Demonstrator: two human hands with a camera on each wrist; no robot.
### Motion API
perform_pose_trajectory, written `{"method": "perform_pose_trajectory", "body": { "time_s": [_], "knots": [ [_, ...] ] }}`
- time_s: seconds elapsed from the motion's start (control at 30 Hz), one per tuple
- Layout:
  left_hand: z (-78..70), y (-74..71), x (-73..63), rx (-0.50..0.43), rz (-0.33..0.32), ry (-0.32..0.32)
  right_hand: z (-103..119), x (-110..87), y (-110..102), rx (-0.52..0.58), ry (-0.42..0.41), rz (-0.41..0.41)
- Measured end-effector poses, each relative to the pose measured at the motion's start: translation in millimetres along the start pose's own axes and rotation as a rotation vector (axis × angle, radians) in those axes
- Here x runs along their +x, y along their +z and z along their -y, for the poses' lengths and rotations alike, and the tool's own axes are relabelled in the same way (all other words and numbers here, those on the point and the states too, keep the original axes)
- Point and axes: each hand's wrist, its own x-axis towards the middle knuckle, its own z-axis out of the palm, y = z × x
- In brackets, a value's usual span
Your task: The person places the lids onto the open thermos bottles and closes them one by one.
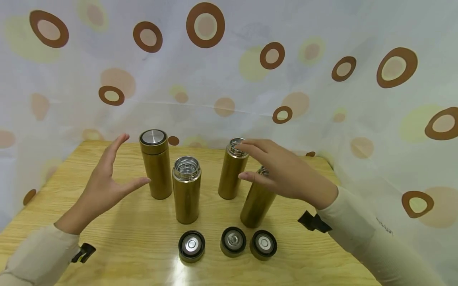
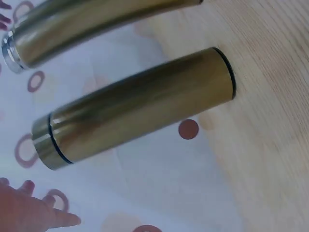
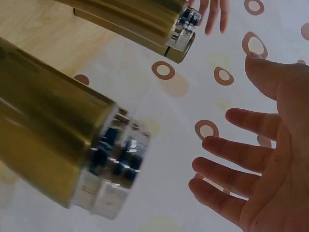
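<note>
My left hand (image 1: 103, 186) is held beside a capped gold thermos flask (image 1: 156, 171) at the back left, thumb and fingers spread apart with nothing between them. In the left wrist view this flask (image 2: 145, 106) shows its lid fully on. To its right stands a lidless flask (image 1: 187, 198) with a bare steel neck. My right hand (image 1: 286, 171), fingers extended and holding nothing, partly hides a tilted-looking lidless flask (image 1: 255, 204). Its fingertips overlap the rim of another lidless flask (image 1: 229, 174) behind. The right wrist view shows an exposed steel neck (image 3: 113, 164) near the spread fingers.
Three dark-rimmed lids lie underside up on the wooden table (image 1: 121, 246), in front of the flasks: a left lid (image 1: 191, 246), a middle lid (image 1: 233, 241) and a right lid (image 1: 263, 244). A white sheet (image 1: 229, 79) patterned with circles hangs behind the table.
</note>
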Motion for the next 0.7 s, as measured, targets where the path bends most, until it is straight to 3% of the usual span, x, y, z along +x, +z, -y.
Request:
{"method": "perform_pose_trajectory", "body": {
  "time_s": [0.13,0.23,0.33,0.47,0.7],
  "knots": [
    [-10.1,10.7,-8.3,0.032,-0.014,0.204,-1.1,-26.8,19.8,0.053,-0.023,-0.088],
    [-14.4,22.9,-14.6,0.045,0.017,0.286,3.1,-46.5,35.9,0.07,-0.064,-0.165],
    [-16.6,37.3,-19.9,0.031,0.074,0.25,10.1,-62.8,50.4,0.047,-0.117,-0.246],
    [-15.5,56.7,-22.9,-0.023,0.14,0.151,19.7,-75.2,61.4,0.024,-0.149,-0.337],
    [-14.2,87.8,-12.9,-0.194,0.201,-0.025,25.5,-83.1,69.8,0.028,-0.209,-0.333]
  ]
}}
